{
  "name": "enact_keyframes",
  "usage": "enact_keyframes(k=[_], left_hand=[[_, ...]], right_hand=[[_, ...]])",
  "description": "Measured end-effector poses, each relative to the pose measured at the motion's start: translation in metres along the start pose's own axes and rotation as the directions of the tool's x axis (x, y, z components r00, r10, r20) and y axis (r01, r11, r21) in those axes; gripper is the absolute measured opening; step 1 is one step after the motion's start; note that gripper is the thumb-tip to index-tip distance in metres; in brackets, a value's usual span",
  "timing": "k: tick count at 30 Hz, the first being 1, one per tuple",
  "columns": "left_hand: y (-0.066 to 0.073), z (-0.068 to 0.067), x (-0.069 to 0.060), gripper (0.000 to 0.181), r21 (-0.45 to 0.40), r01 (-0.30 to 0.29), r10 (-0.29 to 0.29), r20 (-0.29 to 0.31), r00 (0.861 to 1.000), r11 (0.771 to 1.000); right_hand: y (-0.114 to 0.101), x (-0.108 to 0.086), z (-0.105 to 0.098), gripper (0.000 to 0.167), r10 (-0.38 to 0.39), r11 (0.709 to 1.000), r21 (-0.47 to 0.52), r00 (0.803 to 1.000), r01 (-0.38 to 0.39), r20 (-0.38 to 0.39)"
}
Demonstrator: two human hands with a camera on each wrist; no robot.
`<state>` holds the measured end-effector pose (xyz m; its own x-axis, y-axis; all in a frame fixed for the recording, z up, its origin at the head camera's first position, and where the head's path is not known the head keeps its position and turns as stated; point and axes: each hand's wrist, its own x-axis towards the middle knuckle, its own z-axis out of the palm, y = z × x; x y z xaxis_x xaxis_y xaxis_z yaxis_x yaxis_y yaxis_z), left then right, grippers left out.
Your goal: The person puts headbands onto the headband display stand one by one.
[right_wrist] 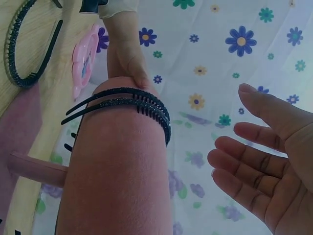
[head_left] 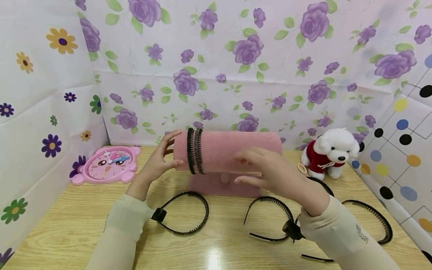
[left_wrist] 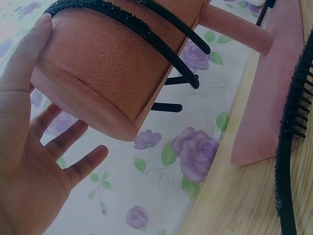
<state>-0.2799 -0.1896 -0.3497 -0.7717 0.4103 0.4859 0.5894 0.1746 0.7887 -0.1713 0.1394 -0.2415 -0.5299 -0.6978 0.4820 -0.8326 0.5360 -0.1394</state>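
Observation:
A pink velvet roll on a stand [head_left: 239,150] carries two black toothed headbands near its left end, one rough-textured headband [head_left: 191,150] and one speckled headband [head_left: 198,152]. At that left end is my left hand [head_left: 156,159]. Its thumb touches the roll in the left wrist view, while other fingers [left_wrist: 80,169] spread out loosely past the end. My right hand [head_left: 266,170] hovers in front of the roll's right half. Nothing is in it; the right wrist view shows its palm [right_wrist: 293,181] and loosely bent fingers apart from the roll.
A black headband [head_left: 206,210] lies on the wooden table at front left, and several more, including a toothed headband [head_left: 287,210], lie at the right. The pink clock [head_left: 108,165] rests at back left. A white toy dog [head_left: 332,152] sits at back right by a small ring [head_left: 302,168].

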Motion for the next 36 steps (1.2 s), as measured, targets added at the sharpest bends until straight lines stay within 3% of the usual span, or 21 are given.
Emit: enact_keyframes(k=[5, 10, 14, 26, 36], left_hand=[[0.0, -0.001, 0.001, 0.081, 0.002, -0.005, 0.005, -0.001, 1.0, 1.0], [-0.001, -0.002, 0.001, 0.081, 0.004, -0.011, 0.011, -0.003, 1.0, 1.0], [-0.001, -0.002, 0.0, 0.081, 0.006, -0.009, 0.009, -0.003, 1.0, 1.0], [-0.001, -0.001, 0.001, 0.08, 0.003, -0.017, 0.017, 0.003, 1.0, 1.0], [-0.001, -0.001, 0.001, 0.08, 0.0, 0.0, 0.0, -0.003, 1.0, 1.0]], right_hand=[[0.002, -0.015, 0.003, 0.036, 0.006, 0.999, 0.046, 1.0, -0.005, -0.016], [0.008, -0.032, 0.009, 0.034, 0.059, 0.998, 0.031, 0.998, -0.059, -0.009], [0.013, -0.045, 0.015, 0.032, 0.094, 0.993, 0.074, 0.996, -0.094, 0.01], [0.034, -0.083, 0.029, 0.034, 0.216, 0.964, 0.145, 0.973, -0.225, 0.076], [0.055, -0.102, 0.042, 0.032, 0.283, 0.949, 0.113, 0.954, -0.293, 0.098]])
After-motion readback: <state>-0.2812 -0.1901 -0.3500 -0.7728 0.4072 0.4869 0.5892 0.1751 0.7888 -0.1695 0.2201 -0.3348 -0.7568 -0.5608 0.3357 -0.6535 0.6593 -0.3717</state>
